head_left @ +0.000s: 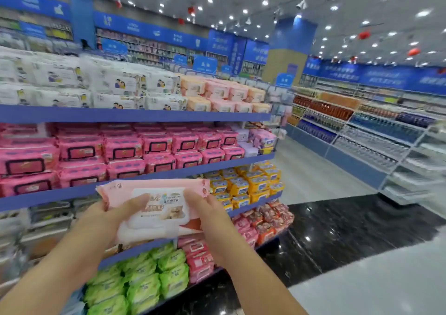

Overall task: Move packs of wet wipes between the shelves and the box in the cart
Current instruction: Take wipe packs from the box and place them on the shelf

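A pale pink pack of wet wipes (159, 208) with a white label and lid is held in front of the shelves, about level with the third shelf edge. My left hand (113, 212) grips its left end, thumb lying across the front. My right hand (206, 209) grips its right end, thumb on the label. The blue shelves (135, 115) hold rows of packs: white and peach ones on top, pink packs (125, 148) below, yellow packs (243, 185) lower right, green packs (144, 276) at the bottom. No cart or box shows in this view.
An aisle with a black glossy floor strip (350, 230) and pale tiles runs to the right. Across it stand shelves of bottled drinks (362, 131). A blue and tan pillar (287, 49) rises at the far end of the shelf run.
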The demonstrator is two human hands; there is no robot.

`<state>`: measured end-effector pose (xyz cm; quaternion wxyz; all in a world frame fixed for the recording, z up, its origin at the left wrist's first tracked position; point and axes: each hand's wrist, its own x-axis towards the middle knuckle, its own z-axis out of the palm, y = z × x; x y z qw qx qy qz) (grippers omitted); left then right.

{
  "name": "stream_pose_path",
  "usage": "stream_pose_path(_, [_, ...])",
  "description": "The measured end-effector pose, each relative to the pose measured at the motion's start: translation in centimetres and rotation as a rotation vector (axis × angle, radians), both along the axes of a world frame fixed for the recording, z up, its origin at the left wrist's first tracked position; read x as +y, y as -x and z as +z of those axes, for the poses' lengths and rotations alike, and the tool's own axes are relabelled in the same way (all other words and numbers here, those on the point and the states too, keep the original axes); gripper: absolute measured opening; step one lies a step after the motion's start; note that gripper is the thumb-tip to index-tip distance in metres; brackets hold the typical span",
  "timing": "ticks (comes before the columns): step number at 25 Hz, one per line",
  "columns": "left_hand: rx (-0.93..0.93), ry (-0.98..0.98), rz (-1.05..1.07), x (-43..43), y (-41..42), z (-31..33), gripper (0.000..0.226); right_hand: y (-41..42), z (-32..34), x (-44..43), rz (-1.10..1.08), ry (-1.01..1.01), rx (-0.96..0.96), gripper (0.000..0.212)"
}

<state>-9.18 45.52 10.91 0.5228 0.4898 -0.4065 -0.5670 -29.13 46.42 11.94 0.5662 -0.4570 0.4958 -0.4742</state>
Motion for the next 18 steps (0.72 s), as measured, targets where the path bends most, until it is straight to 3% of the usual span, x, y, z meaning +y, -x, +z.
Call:
stream_pose_path(3, [0.026,0.012,-0.068,2.1,-1.8,-1.4,0.076,-2.0,-1.0,3.0,-0.051,-0.035,0.023,0.032])
stream_pose_path(6, [0.045,-0.018,-0.068,3.8,-3.7,-2.6,0.079,-3.8,-1.9,5.0,-0.030,-0.056,0.009,0.017])
stream_pose_path(8, [0.078,-0.042,-0.061,4.4,-5.2,-3.4,0.079,-5.2,-2.4,5.7,-0.023,-0.060,0.031,0.023])
stream_pose_path(10, [0.071,-0.047,-0.056,5.0,-6.4,-4.0,0.102,-6.4,-3.0,5.9,-0.011,-0.075,0.057,0.032])
stream_pose_path(13, [0.089,-0.047,-0.013,5.1,-8.6,-4.8,0.125,-8.2,-3.5,5.0,0.053,-0.086,0.057,0.022])
stream_pose_path(18, [0.079,-0.034,0.056,4.3,-10.9,-7.1,0.111,-11.0,-6.6,0.9,0.142,-0.100,0.152,0.035])
